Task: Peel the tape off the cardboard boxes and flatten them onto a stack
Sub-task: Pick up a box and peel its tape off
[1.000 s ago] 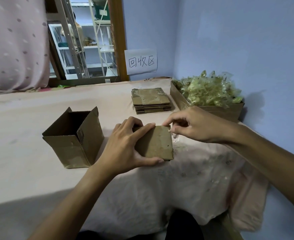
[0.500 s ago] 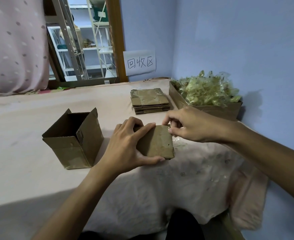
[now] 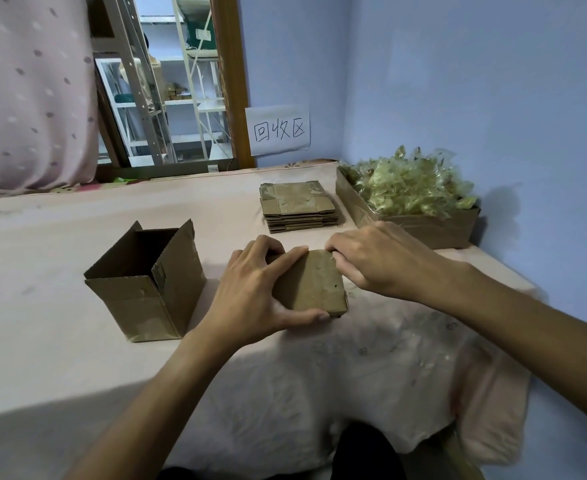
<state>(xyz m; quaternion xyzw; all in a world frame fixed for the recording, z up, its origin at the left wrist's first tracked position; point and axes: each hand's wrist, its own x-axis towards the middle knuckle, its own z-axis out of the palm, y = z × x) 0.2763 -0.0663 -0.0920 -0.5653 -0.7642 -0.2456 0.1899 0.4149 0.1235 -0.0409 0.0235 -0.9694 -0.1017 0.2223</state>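
A small closed cardboard box [image 3: 314,284] sits on the pink-covered table in front of me. My left hand [image 3: 254,292] grips its left side, fingers over the top and thumb along the near edge. My right hand [image 3: 371,261] has its fingertips curled at the box's far right corner, picking at the edge; the tape itself is too small to make out. A stack of flattened boxes [image 3: 299,207] lies further back. An open, empty cardboard box [image 3: 146,282] stands to the left.
A cardboard tray [image 3: 434,226] heaped with crumpled peeled tape [image 3: 409,185] sits at the back right against the blue wall. A paper sign [image 3: 280,130] hangs on the wall. The pink tablecloth [image 3: 42,341] drapes over the near edge.
My right hand's fingertips have shifted slightly along the box's far right corner. My left hand keeps the same grip and the box stays in place.
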